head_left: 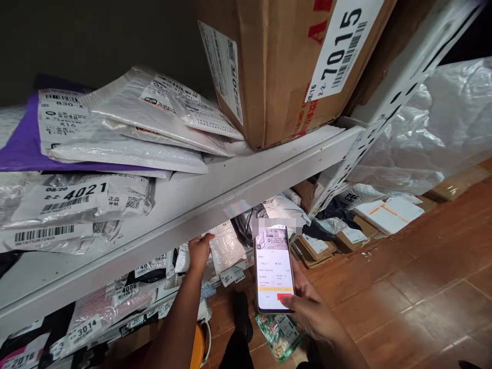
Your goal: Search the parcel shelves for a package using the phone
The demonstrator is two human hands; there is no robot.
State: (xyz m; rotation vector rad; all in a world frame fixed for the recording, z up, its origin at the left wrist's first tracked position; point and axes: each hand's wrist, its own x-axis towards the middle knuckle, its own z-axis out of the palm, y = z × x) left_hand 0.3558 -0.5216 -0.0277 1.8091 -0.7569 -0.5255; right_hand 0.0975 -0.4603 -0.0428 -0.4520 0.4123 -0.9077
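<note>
A smartphone [273, 274] is gripped in my right hand [307, 300], screen up, with the thumb on a red button at the screen's lower right. The screen shows a small picture of a label above lines of text. My left hand [200, 251] reaches to the lower shelf. Its thumb and fingers are closed at the left edge of a white plastic mailer [226, 247]; the fingertips are partly hidden. A label reading 4017 [232, 277] shows just below that mailer, and dark and pale parcels crowd behind it.
Above, a metal shelf [230, 177] holds bagged parcels [146, 113] and a large cardboard box [284, 66] marked 7015. A perforated post [384, 115] rises at the right. On the tiled floor [423, 287] are boxes [390, 211], a green packet [280, 335] and my feet.
</note>
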